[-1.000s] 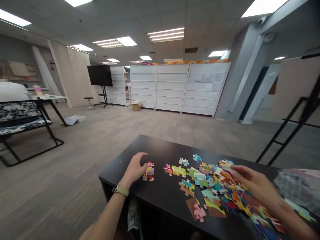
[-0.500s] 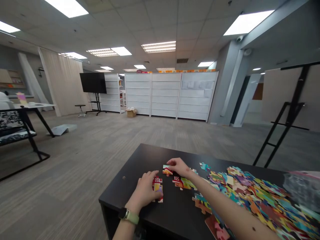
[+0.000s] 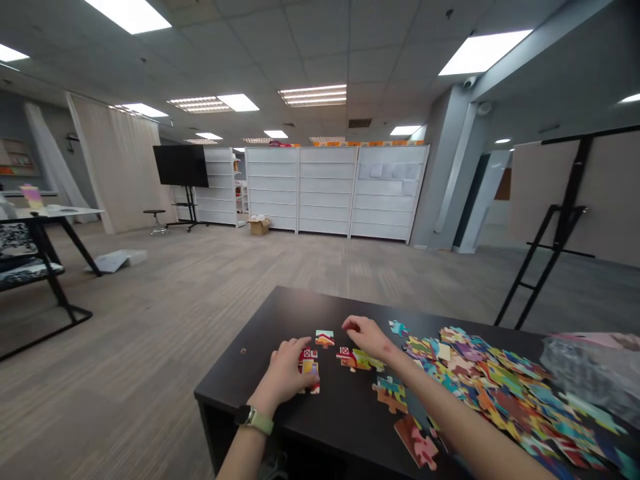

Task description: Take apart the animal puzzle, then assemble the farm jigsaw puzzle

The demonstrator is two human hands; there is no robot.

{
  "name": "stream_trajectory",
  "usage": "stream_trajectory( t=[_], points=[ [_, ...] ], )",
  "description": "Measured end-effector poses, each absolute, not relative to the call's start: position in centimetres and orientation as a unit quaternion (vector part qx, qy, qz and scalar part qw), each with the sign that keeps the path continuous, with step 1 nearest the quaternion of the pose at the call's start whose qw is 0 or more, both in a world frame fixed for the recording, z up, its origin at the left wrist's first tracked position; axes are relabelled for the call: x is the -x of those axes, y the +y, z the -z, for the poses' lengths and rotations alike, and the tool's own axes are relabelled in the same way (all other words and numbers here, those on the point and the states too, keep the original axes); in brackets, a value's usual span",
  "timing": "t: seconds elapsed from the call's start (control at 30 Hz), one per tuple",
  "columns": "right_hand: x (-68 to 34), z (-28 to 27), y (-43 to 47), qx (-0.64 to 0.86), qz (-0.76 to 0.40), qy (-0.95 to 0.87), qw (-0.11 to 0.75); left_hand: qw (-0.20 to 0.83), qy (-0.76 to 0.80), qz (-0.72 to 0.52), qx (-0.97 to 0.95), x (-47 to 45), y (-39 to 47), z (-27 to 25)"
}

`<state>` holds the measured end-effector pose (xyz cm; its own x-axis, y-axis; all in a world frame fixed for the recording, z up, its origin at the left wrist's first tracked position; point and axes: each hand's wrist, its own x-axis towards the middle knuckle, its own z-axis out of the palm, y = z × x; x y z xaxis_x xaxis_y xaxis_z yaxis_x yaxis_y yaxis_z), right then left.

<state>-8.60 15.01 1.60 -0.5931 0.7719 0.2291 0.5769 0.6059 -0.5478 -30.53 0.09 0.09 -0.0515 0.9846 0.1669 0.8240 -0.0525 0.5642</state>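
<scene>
My left hand (image 3: 284, 375) lies on a small block of joined jigsaw pieces (image 3: 310, 367), red, white and yellow, with thumb and fingers holding it against the black table (image 3: 345, 413). Just beyond the fingertips lies a single jigsaw piece (image 3: 325, 338) in pale blue, red and yellow. My right hand (image 3: 369, 337) hovers to the right of that piece, apart from it. Its fingers are loosely bent, nothing shows in them, and their tips are partly hidden. Below this hand sits a joined red-and-green strip of pieces (image 3: 357, 359).
A large heap of loose jigsaw pieces (image 3: 500, 387) covers the table's right side, partly behind my right forearm. Nearer me lie a joined orange-and-teal cluster (image 3: 391, 395) and a pink piece (image 3: 424, 448). A clear plastic bag (image 3: 585, 370) rests at the far right.
My right hand has let go of the single piece and drawn back to the right. That piece stays flat on the table. The left hand keeps its place on the joined block.
</scene>
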Motion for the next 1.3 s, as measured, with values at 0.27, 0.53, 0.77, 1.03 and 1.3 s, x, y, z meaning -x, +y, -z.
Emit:
stream_trajectory(
  t=[0.27,0.53,0.77,1.03,1.3],
  points=[
    [5.9,-1.2,10.6,0.343,-0.211,-0.899,0.171,0.136,0.667,-0.282,-0.677,29.1,0.6,-0.1],
    [6.3,0.0,10.2,0.326,-0.202,-0.896,0.225,0.124,0.667,-0.281,-0.679,29.1,0.6,0.0],
    [6.2,0.6,9.8,0.312,-0.190,-0.898,0.246,0.120,0.654,-0.273,-0.695,29.3,1.8,0.2],
    [6.2,0.3,9.6,0.312,-0.191,-0.895,0.254,0.117,0.619,-0.239,-0.738,29.8,3.5,0.1],
    [6.2,0.3,10.3,0.309,-0.190,-0.899,0.246,0.131,0.610,-0.286,-0.727,30.1,1.6,0.5]
  ],
)
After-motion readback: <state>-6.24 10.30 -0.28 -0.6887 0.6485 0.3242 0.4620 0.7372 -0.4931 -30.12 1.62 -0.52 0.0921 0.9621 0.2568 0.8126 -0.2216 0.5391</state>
